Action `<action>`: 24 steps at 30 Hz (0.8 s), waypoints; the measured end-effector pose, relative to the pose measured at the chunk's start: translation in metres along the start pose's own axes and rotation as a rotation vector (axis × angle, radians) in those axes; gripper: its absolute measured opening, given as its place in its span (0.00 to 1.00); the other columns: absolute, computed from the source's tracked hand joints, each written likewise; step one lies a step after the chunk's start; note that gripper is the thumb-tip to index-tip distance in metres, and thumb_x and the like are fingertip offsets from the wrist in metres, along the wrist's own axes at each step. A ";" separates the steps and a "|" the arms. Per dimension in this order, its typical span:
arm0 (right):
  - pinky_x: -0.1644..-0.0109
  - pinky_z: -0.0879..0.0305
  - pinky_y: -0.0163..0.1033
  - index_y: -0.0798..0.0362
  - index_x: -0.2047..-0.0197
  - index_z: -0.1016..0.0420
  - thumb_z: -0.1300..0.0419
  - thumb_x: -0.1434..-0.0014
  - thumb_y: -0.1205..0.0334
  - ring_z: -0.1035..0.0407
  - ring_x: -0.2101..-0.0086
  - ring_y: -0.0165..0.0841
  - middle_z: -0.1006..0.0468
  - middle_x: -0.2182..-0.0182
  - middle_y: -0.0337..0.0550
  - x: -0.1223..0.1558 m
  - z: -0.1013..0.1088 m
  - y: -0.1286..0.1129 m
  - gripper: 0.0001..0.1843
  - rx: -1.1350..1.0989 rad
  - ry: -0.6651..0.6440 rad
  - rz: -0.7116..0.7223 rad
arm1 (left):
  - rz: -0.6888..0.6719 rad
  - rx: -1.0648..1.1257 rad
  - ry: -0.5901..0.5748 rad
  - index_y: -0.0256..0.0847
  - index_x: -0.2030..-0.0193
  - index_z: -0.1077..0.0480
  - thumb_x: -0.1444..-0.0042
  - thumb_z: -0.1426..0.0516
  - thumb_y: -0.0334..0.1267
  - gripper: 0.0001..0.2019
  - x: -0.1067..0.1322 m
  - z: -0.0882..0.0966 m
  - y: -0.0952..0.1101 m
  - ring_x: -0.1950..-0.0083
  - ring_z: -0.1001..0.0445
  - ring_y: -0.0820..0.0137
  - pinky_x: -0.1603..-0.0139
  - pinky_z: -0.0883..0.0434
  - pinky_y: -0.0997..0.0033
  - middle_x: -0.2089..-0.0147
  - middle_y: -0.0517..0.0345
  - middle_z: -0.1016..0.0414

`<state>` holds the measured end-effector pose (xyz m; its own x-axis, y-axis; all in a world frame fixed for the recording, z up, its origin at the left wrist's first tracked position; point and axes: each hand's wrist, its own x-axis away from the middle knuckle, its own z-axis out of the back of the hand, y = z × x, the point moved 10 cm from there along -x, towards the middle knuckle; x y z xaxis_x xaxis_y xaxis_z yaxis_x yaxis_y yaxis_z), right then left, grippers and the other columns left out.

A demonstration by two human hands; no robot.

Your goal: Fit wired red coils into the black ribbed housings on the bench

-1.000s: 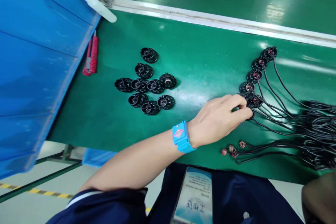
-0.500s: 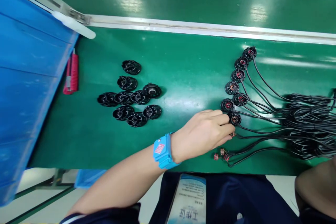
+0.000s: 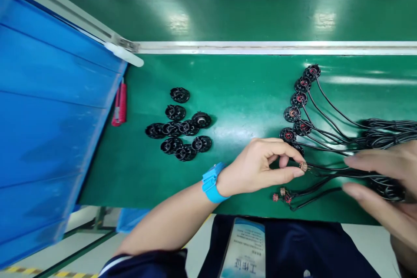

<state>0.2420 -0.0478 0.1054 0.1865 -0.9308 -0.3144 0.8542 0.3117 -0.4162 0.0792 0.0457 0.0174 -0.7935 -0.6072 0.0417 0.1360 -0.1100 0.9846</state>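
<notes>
My left hand (image 3: pixel 256 167), with a blue wrist strap (image 3: pixel 211 182), pinches a small copper-coloured coil (image 3: pixel 303 166) between thumb and forefinger. Thin wires stick out from its right side toward the black cables. My right hand (image 3: pixel 391 171) hovers over the cable bundle, thumb and forefinger spread, with nothing seen between them; it is slightly blurred. Just beyond my left hand is a line of round black housings (image 3: pixel 292 114) with red or copper-coloured centres and black cables attached. Several loose copper and red coils (image 3: pixel 283 193) on cable ends lie on the green bench nearer to me.
Several black housings (image 3: pixel 185 152) without cables form a cluster left of centre. Coiled black cables (image 3: pixel 387 126) lie at the right. A red-handled cutter (image 3: pixel 122 103) rests beside a large blue bin (image 3: pixel 48 108). A white metal rail (image 3: pixel 244 47) crosses the bench behind.
My right hand has come in from the right over the cables. My left hand has moved slightly right, and the coil in its pinch now shows clearly. The whole view has shifted.
</notes>
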 end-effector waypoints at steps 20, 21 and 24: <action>0.56 0.26 0.40 0.53 0.43 0.24 0.35 0.33 0.74 0.22 0.62 0.30 0.17 0.54 0.40 -0.018 -0.033 -0.028 0.17 -0.160 0.017 0.153 | 0.349 0.622 -0.106 0.37 0.57 0.19 0.39 0.31 0.37 0.07 0.007 -0.032 -0.026 0.64 0.20 0.74 0.59 0.23 0.73 0.60 0.55 0.15; 0.55 0.26 0.40 0.53 0.45 0.24 0.34 0.33 0.74 0.22 0.61 0.30 0.16 0.54 0.39 -0.017 -0.033 -0.027 0.15 -0.153 0.020 0.147 | 0.353 0.630 -0.104 0.37 0.58 0.19 0.39 0.31 0.37 0.07 0.007 -0.032 -0.026 0.64 0.21 0.74 0.59 0.23 0.74 0.60 0.55 0.15; 0.55 0.28 0.40 0.52 0.49 0.25 0.36 0.31 0.73 0.22 0.62 0.30 0.17 0.58 0.38 -0.014 -0.032 -0.027 0.10 -0.126 0.033 0.133 | 0.359 0.667 -0.092 0.37 0.58 0.19 0.40 0.31 0.35 0.06 0.007 -0.032 -0.025 0.64 0.20 0.74 0.59 0.22 0.74 0.60 0.55 0.15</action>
<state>0.2010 -0.0372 0.0934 0.2762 -0.8737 -0.4003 0.7551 0.4550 -0.4720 0.0894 0.0189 -0.0129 -0.8186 -0.4442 0.3640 0.0311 0.5987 0.8004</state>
